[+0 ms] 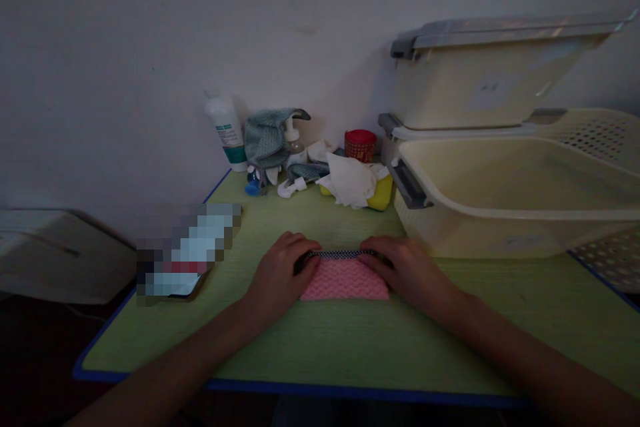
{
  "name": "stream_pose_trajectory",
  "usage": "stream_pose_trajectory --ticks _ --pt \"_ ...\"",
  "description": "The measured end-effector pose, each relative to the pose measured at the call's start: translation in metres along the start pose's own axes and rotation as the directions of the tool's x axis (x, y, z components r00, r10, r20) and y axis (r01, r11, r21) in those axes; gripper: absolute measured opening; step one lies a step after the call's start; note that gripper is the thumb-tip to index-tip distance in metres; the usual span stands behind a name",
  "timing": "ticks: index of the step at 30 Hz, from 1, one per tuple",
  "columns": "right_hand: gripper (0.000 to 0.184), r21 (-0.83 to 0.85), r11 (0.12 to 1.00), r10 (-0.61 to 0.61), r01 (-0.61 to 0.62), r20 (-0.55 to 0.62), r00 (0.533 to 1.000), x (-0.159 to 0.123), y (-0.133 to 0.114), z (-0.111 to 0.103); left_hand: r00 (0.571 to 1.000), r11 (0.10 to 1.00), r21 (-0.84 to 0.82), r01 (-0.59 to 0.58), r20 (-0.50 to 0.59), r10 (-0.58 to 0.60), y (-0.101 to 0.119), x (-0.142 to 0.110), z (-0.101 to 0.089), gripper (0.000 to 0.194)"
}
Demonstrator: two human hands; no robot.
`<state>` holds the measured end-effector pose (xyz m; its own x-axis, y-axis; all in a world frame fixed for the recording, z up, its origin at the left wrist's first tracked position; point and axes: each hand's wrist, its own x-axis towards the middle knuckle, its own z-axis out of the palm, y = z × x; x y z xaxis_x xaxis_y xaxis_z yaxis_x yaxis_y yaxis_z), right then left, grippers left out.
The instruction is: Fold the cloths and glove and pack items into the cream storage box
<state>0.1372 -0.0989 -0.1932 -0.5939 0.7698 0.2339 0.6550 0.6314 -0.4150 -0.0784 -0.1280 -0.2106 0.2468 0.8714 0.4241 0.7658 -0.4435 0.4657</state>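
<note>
A pink textured cloth (345, 279) with a dark checkered edging lies on the green tabletop (345, 340), in front of me. My left hand (285, 270) pinches the left end of its far edge between thumb and fingers. At the right end of that same edge, my right hand (407, 267) has a matching pinch. The edging is raised a little and runs straight between the two hands. Fingertips partly cover both far corners of the cloth.
Behind stand a white bottle (225, 130), a draped grey-green cloth (267, 137), crumpled white tissue (350, 180) and a red woven container (360, 145). A cream basket (415, 230) and a lidded bin (450, 93) fill the right. A pixelated phone-like object (193, 253) lies left.
</note>
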Motion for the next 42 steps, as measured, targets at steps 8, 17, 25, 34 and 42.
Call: stream_pose_trajectory --ticks 8,17,25,34,42 --pt "0.020 -0.157 0.987 -0.012 0.016 0.026 1.000 -0.001 0.000 0.002 0.999 0.998 -0.056 -0.034 0.028 0.035 -0.003 -0.001 0.001 0.019" --pt "0.019 -0.220 0.959 -0.207 0.180 -0.105 0.973 -0.002 0.004 0.009 0.995 0.998 -0.068 0.013 0.097 -0.007 -0.003 0.000 0.000 0.021" --pt "0.029 -0.120 0.932 -0.351 0.342 -0.061 0.934 -0.001 0.004 0.009 0.991 0.994 -0.112 -0.001 0.136 0.017 -0.001 0.001 0.000 0.023" --pt "0.026 -0.112 0.946 -0.313 0.305 -0.068 0.947 -0.002 0.005 0.010 0.986 0.994 -0.105 -0.007 0.164 0.024 -0.001 0.002 -0.001 0.021" --pt "0.021 -0.126 0.932 -0.347 0.340 -0.036 0.937 0.001 0.004 0.008 0.979 0.995 -0.094 -0.032 0.195 0.050 0.000 0.004 0.000 0.022"
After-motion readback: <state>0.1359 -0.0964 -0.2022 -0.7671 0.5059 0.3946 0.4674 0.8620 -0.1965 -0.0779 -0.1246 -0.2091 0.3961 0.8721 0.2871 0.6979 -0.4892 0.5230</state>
